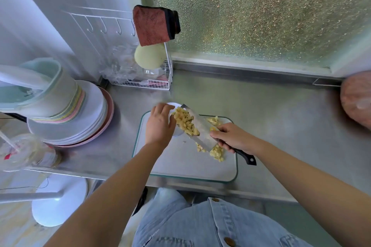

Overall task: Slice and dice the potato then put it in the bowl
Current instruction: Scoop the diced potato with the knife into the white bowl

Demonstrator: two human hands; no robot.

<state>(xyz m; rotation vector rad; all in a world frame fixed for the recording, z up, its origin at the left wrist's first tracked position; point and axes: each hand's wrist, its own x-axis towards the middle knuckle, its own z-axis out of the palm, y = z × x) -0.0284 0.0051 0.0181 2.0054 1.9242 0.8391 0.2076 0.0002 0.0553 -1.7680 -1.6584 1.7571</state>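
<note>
Right hand (232, 138) has its grip closed round the handle of the cleaver (202, 130), whose steel blade is heaped with pale potato dice (185, 123) above the white bowl (173, 104); left hand (159, 124), fingers loose, shields the heap. Tilted too fast, the slick cubes could skid past the rim (more lie on the glass cutting board (180, 164)) onto the steel tabletop (271, 114)

Both bare forearms reach forward and converge; the left hand (160, 124) is cupped, back up, fingers bent downward, its thumb side against the diced potato (185, 121); the right hand (230, 138) grips the knife (202, 126) by its handle, knuckles up.
</note>
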